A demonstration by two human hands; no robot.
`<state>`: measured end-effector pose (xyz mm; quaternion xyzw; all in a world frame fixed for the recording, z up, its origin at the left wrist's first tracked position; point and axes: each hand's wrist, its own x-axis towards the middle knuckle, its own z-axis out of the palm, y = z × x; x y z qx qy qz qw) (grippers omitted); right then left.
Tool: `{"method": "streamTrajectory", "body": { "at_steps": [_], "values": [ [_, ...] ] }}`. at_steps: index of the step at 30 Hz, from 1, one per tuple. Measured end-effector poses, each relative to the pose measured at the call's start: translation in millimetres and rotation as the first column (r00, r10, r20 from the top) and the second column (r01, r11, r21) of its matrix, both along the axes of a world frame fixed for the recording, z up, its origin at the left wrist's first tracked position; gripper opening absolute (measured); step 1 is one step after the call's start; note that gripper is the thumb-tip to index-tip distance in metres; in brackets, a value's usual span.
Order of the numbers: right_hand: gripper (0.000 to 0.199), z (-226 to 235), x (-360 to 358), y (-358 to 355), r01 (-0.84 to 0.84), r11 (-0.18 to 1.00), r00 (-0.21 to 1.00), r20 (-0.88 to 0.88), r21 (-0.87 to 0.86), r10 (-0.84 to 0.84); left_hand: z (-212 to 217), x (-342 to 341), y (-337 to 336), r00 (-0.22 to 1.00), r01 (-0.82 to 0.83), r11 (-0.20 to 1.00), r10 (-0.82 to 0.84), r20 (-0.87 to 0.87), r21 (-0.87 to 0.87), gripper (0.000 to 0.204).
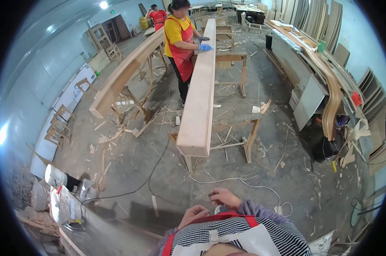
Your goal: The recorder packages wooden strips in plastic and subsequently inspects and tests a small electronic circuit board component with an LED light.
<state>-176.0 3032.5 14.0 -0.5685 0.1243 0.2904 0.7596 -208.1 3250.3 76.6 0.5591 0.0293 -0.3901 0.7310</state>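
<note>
Sawdust and wood scraps litter the concrete floor [129, 162] of a workshop. At lower left, a grey bench [94, 226] carries a white bottle [56, 176]. At bottom centre, the person's left hand [193, 213] curls loosely near the chest, holding nothing visible; the right hand [224, 197], just beside it, pinches something too small to tell. Above them, a long wooden beam [200, 91] rests on trestles [248, 136], running to upper centre, where a co-worker's blue-gloved hand [205, 48] touches it. Curved boards [329, 98] stack at right.
</note>
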Motion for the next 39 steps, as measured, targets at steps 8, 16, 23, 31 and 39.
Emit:
{"method": "streamTrajectory", "body": {
  "at_steps": [8,16,23,31,39],
  "values": [
    [0.019,66.5,-60.7,26.0,-0.110,0.986,0.984,0.156,0.127,0.090,-6.1,-12.4,20.3,0.980,0.087,0.992,-0.069,0.186,-0.087,0.013],
    [0.023,90.2,-82.4,56.5,-0.190,0.976,0.953,0.259,0.105,0.158,-0.8,-37.8,39.4,0.990,-0.071,0.965,0.100,0.105,-0.251,0.010],
    [0.019,84.5,-92.3,69.5,-0.141,0.955,0.982,0.163,0.260,0.100,-8.8,-43.5,50.5,0.972,-0.097,0.938,0.161,0.170,-0.333,0.009],
    [0.014,85.0,-99.0,71.9,-0.145,0.963,0.983,0.141,0.229,0.115,-9.4,-47.3,56.5,0.960,0.025,0.954,0.061,0.274,-0.300,0.009],
    [0.011,122.4,-103.5,71.0,-0.073,0.937,0.702,0.650,-0.342,0.292,-10.6,-47.0,52.8,0.997,0.050,0.919,-0.026,0.067,-0.392,0.013]
  ]
}}
